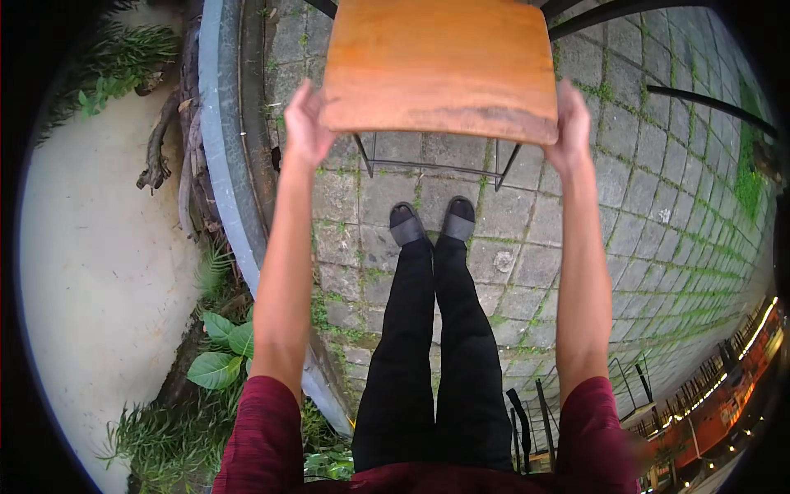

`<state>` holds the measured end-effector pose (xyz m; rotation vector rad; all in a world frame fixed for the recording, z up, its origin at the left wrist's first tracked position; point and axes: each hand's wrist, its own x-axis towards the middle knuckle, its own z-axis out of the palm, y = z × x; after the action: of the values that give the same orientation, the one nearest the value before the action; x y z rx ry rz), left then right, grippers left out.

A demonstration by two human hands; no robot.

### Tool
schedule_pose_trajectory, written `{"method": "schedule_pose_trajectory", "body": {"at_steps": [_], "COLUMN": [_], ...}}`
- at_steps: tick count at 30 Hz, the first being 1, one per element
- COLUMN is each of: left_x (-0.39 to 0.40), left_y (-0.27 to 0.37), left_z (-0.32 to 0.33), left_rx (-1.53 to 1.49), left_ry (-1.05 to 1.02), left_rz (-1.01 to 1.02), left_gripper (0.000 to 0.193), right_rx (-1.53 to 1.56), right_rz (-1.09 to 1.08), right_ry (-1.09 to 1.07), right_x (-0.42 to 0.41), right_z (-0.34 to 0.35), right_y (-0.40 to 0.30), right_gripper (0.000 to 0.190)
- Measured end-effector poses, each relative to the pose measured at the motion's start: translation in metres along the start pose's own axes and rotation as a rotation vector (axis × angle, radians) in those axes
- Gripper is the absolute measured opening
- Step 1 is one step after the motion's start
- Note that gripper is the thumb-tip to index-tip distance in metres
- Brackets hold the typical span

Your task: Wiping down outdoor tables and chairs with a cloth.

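Note:
An orange-brown wooden board (441, 68), like a seat or small tabletop with a worn near edge, lies at the top of the view. Thin black metal legs joined by a crossbar (432, 165) show beneath it. At the board's left edge is my left hand (307, 123), thumb side against the wood and fingers pointing away from me. My right hand (571, 126) is at the opposite edge near the corner, partly behind the board. Both hands are slightly blurred, and the board sits between them.
Grey paving (521, 265) with mossy joints surrounds my sandalled feet. A pale blue-grey curb (231, 167) borders muddy water (105, 247), driftwood (162, 142) and leafy plants (216, 358) on the left. Black metal bars (710, 105) reach in from the right, and black metal furniture parts (543, 420) stand at lower right.

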<state>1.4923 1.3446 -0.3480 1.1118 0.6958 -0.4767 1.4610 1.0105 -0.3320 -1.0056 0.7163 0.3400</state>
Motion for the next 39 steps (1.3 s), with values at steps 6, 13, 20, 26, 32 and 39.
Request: {"method": "schedule_pose_trajectory", "body": {"at_steps": [6, 13, 20, 26, 32, 39], "left_x": [0.010, 0.023, 0.034, 0.009, -0.100, -0.176], "left_y": [0.020, 0.016, 0.006, 0.015, 0.080, 0.145], "left_z": [0.007, 0.003, 0.011, 0.007, 0.061, 0.116], "left_rx": [0.703, 0.754, 0.885, 1.287, 0.936, 0.844], "left_ry": [0.063, 0.172, 0.207, 0.353, 0.151, 0.001], "left_rz": [0.186, 0.446, 0.567, 0.997, 1.084, 1.066], "left_gripper": [0.080, 0.068, 0.071, 0.065, 0.047, 0.042], "right_rx": [-0.670, -0.766, -0.902, -1.220, -0.936, -0.566], "right_rz": [-0.122, -0.186, -0.163, -0.199, -0.679, -0.745], "right_ry": [0.232, 0.353, 0.452, 0.409, 0.428, 0.315], "right_x": [0.011, 0.042, 0.057, 0.010, -0.117, -0.209], "right_z": [0.017, 0.019, 0.008, 0.037, 0.085, 0.108], "right_y": [0.004, 0.017, 0.020, 0.000, -0.055, -0.131], "right_gripper": [0.088, 0.091, 0.087, 0.090, 0.069, 0.055]}}
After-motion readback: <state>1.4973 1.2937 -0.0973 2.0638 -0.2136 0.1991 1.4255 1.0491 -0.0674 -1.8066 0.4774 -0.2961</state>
